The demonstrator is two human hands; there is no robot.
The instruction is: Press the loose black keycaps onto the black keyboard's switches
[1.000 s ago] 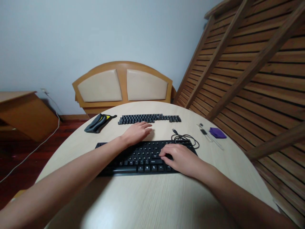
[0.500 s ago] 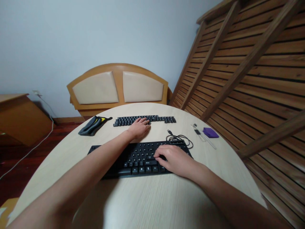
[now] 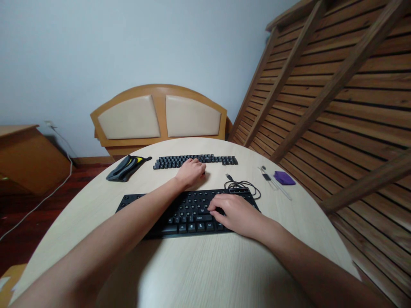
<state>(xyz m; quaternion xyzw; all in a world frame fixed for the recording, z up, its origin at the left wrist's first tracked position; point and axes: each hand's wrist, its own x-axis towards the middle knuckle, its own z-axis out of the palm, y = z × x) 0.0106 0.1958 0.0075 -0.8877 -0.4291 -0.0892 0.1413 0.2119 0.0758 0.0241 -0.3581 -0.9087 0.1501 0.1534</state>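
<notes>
A black keyboard [image 3: 189,214] lies across the table, with small bare key posts over much of it and large keys along its near rows. Beyond it, loose black keycaps [image 3: 173,161] are laid out in rows. My left hand [image 3: 191,173] is at the near edge of these rows, fingers drawn together on a small dark keycap [image 3: 203,173] by the fingertips. My right hand [image 3: 233,211] rests on the keyboard's right part, fingers curled and thumb close to the index finger by the Enter key. Whatever lies between those fingertips is too small to make out.
A coiled USB cable [image 3: 239,185] lies behind the keyboard. To the right are a wire tool [image 3: 268,179] and a purple pouch [image 3: 284,178]. A grey and yellow pouch [image 3: 125,169] lies at the left. A wooden slatted frame [image 3: 321,107] leans beside the round table [image 3: 180,269].
My left hand has drawn back slightly from the keycap rows, and its spread fingers have closed on a keycap. My right hand stays in place on the keyboard.
</notes>
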